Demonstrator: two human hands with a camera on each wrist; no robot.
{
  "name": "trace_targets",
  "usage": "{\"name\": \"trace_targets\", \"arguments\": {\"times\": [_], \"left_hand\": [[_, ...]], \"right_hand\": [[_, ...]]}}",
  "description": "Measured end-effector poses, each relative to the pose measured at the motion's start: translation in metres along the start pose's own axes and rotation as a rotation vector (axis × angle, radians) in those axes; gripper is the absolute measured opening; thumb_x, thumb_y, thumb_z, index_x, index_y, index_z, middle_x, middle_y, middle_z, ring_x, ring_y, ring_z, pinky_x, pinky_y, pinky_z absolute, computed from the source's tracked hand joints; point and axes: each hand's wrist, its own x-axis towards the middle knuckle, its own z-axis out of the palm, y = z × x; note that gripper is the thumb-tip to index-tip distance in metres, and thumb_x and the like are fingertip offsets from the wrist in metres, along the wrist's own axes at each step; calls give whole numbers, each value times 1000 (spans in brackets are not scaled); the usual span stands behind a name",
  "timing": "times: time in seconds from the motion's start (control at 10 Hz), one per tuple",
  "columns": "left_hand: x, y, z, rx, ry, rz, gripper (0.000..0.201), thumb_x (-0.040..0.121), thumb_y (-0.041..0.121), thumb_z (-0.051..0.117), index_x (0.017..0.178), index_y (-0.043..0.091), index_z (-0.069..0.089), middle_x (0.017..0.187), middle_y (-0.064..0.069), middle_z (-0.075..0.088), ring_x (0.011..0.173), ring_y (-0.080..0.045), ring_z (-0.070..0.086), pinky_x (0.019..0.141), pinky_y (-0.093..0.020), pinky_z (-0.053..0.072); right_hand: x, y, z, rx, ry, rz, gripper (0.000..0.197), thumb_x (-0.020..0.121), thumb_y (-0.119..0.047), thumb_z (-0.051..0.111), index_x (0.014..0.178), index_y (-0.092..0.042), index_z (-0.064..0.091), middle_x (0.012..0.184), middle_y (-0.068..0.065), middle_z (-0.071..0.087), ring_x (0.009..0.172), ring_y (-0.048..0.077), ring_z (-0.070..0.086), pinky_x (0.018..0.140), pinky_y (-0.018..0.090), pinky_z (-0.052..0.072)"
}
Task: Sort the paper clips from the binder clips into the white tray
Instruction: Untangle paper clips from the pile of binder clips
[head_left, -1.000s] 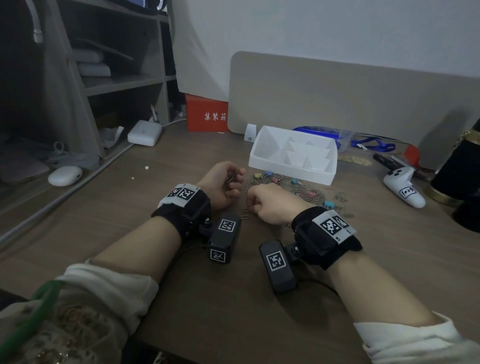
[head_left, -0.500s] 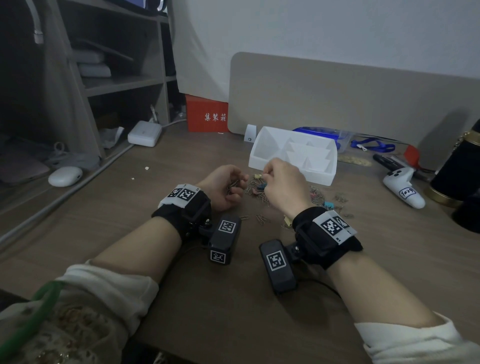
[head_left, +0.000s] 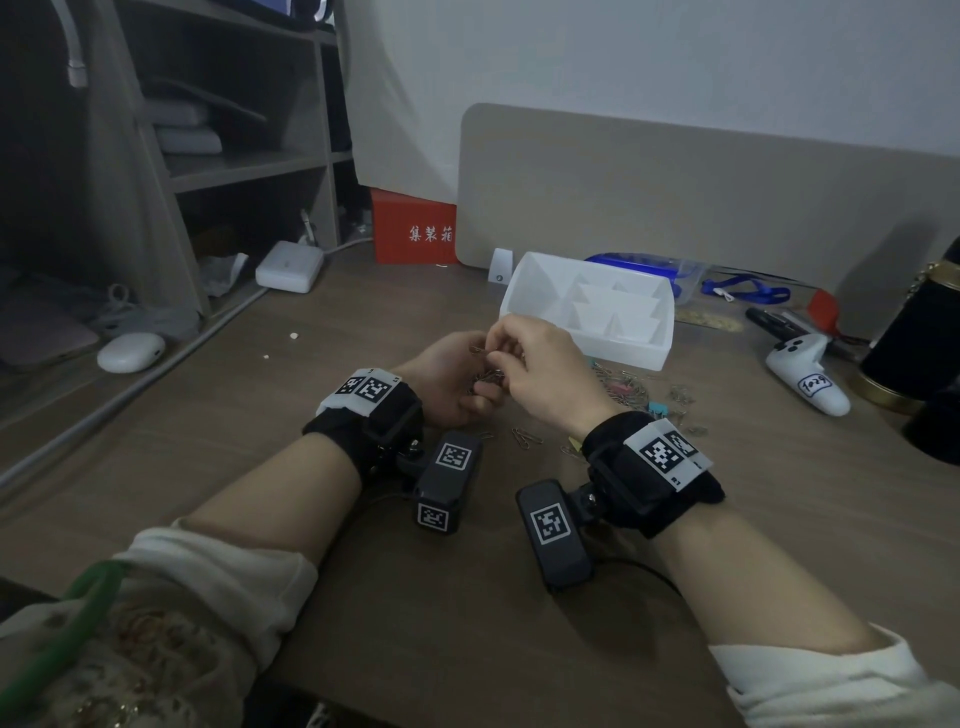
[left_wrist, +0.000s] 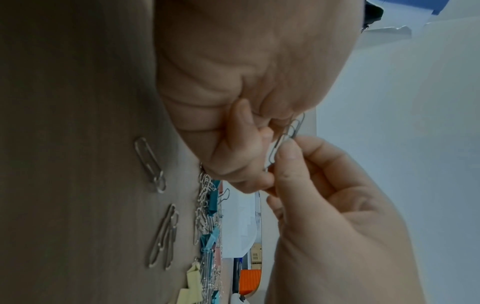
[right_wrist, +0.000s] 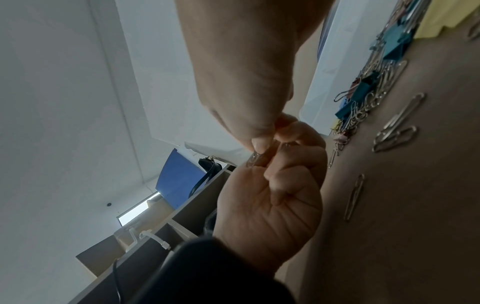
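My left hand (head_left: 475, 387) rests on the desk, curled round a small bunch of silver paper clips (left_wrist: 294, 125). My right hand (head_left: 498, 348) is right over it, thumb and forefinger pinching one paper clip (left_wrist: 276, 149) at the top of that bunch; the right wrist view shows this clip (right_wrist: 253, 159) too. The white tray (head_left: 623, 356) with its dividers stands just behind both hands. A mixed pile of paper clips and coloured binder clips (head_left: 631, 389) lies in front of the tray, to the right of my hands. A teal binder clip (head_left: 657, 410) sits at its near edge.
Loose paper clips (head_left: 524, 439) lie on the desk near my wrists. A white controller (head_left: 805, 379) and a black cylinder (head_left: 914, 353) stand at the right. A red box (head_left: 413, 228), a white charger (head_left: 288, 266) and shelves are at the back left.
My right hand rose from the desk to the pile in front of the tray, then moved left onto my left hand with a clip. The left hand stayed put.
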Motion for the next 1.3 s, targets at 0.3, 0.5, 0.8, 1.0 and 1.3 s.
{"name": "trace_targets", "arguments": {"times": [0.3,0.5,0.8,1.0,1.3], "left_hand": [[6,0,-4,-59,84,64,28,96,20,35,70,17,46,52,5,40,34,-3,26,31,-12,11],[7,1,-5,-76,189,69,34,96,21,39,62,19,37,45,7,33,30,-3,22,31,-13,8],[6,1,-6,-131,225,68,42,99,33,39,59,21,33,42,8,27,28,-4,22,28,-15,10],[5,0,-5,-123,216,63,40,99,31,36,61,19,35,44,7,30,29,-5,23,28,-15,10],[5,0,-7,-131,205,58,37,97,28,37,61,19,36,46,6,30,30,-5,24,29,-15,11]], "right_hand": [[1,5,0,-27,34,-7,13,88,-21,63,101,-19,62,99,-6,59,98,16,55,87,40,47],[-5,4,-10,-103,-55,162,15,90,-27,61,102,-17,60,92,-7,56,93,16,55,81,34,48],[-15,3,-21,-304,-522,344,18,81,-36,70,89,-20,67,94,-1,68,89,18,62,80,32,52],[-15,0,-19,-277,-562,357,9,83,-14,65,86,-20,71,95,2,71,90,20,65,79,29,53],[-15,-5,-17,-309,-573,277,19,82,-6,52,81,-19,67,91,5,68,85,23,63,77,34,55]]}}
